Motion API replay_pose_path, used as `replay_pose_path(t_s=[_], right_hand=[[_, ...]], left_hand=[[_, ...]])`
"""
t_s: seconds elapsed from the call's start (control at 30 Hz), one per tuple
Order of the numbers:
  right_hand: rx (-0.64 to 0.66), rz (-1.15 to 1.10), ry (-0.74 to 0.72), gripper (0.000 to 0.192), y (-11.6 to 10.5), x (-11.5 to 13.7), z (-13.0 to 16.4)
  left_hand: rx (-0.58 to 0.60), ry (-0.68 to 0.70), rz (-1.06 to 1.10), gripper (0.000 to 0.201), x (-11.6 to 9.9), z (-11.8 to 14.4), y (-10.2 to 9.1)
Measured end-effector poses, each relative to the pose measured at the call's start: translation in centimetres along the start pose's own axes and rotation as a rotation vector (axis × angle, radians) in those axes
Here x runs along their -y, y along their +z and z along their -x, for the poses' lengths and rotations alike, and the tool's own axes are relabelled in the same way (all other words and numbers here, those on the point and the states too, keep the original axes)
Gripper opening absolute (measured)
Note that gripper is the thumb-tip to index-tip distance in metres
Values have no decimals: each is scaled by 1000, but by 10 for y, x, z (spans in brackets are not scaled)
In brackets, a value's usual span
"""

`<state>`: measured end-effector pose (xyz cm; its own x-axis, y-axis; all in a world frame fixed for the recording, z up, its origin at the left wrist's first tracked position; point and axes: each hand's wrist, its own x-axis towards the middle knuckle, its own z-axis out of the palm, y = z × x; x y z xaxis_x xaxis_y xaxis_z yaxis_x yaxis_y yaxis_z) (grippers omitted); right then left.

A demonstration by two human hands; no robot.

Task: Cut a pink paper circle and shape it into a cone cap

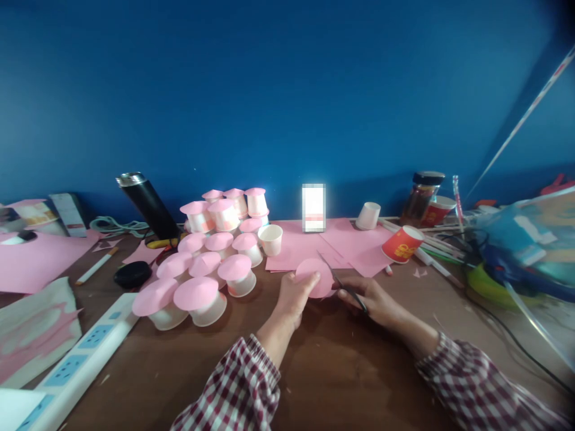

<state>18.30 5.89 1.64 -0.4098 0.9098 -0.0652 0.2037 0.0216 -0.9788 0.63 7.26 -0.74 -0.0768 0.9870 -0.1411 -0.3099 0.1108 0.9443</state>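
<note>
Between thumb and fingers, my left hand (293,296) pinches a round pink paper disc (309,281) by its left side. My right hand (371,299) grips a pair of scissors (354,294), its blades pointing up and left along the disc's right edge. A pink scrap shows just below the disc, close to the scissors. Behind both hands lie flat pink paper sheets (291,246). Left of my left hand stand several upturned paper cups topped with pink cone-shaped paper lids (200,292).
A white paper cup (270,239) stands beside the lidded group. Farther right are a red paper cup (403,244), an upturned white cup (368,215) and a dark-lidded jar (420,197). A power strip (81,359), black thermos (148,203) and black round object (132,275) occupy the left.
</note>
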Motion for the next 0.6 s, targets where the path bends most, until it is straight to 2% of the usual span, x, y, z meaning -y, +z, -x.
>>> replay_pose_path(t_s=[0.13, 0.27, 0.43, 0.6], right_hand=[[-93, -1, -9, 49, 0, -4, -2], [-207, 26, -94, 49, 0, -9, -5], [-427, 312, -118, 35, -8, -16, -9], [-496, 599, -50, 34, -18, -24, -8]], left_hand=[[29, -4, 79, 33, -5, 1, 1], [-13, -78, 248, 23, -12, 1, 2], [-18, -145, 490, 21, -19, -1, -1], [6, -132, 549, 26, -21, -2, -3]])
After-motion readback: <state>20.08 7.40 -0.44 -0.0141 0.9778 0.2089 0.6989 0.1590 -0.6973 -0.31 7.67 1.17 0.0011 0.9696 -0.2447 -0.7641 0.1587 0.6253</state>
